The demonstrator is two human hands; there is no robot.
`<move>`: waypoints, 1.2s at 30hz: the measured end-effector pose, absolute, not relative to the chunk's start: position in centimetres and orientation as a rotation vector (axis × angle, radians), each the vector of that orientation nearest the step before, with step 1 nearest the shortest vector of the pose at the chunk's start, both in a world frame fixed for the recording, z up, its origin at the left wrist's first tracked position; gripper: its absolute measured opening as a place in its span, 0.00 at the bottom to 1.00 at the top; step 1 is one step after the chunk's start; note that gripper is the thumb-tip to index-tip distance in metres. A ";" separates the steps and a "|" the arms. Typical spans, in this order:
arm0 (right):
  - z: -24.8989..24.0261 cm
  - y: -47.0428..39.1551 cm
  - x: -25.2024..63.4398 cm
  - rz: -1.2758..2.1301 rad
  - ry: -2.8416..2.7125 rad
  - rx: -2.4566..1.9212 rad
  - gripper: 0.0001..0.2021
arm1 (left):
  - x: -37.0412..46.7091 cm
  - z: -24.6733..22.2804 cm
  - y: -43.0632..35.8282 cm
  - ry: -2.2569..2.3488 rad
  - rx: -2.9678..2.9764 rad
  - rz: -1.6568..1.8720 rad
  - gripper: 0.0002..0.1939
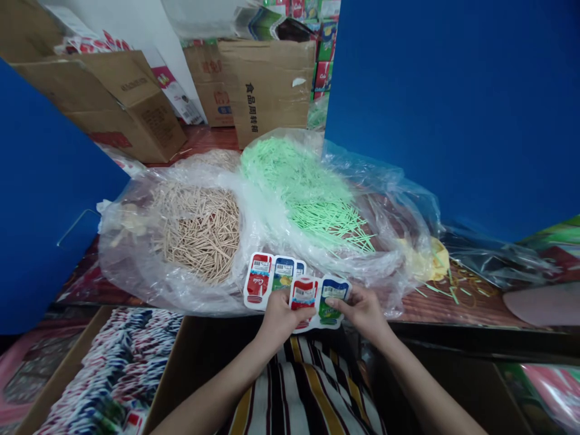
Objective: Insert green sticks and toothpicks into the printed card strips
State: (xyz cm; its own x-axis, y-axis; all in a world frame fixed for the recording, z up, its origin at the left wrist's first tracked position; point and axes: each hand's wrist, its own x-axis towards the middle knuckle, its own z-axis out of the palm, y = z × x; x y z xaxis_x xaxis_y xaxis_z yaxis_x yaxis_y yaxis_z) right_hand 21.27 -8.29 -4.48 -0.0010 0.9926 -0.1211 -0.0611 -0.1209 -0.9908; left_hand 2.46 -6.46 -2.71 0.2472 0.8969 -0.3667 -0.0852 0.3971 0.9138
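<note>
My left hand (280, 319) and my right hand (366, 313) hold a white twin packet (321, 296) between them, at the table's near edge. It is printed with two bottle shapes, one red, one blue and green. My left thumb presses the red half and my right thumb the green half. Just behind my left hand lie similar twin packets (260, 279), overlapping on the clear plastic, with "Cola" on a red half. Beyond are pale brown sticks (206, 235) at left and light green sticks (324, 211) at right, both in clear plastic bags.
At the lower left, an open carton (170, 356) holds rows of packets. Cardboard boxes (276, 90) stand at the back. Blue panels (453, 109) flank the table. A yellow bundle (437, 258) and loose green pieces lie on the right of the tabletop (421, 308).
</note>
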 end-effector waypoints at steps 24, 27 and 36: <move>-4.0 -2.4 23.5 -0.180 -1.937 -1.512 0.13 | -4.3 -3.8 -1.0 2.276 1.840 0.395 0.18; -4.0 -1.8 21.0 -0.098 -2.070 -1.348 0.09 | -5.1 -4.5 -0.4 2.217 1.693 0.532 0.11; -2.0 -0.1 15.2 0.139 -2.136 -1.136 0.12 | -6.2 -3.4 -1.9 1.951 1.991 0.978 0.11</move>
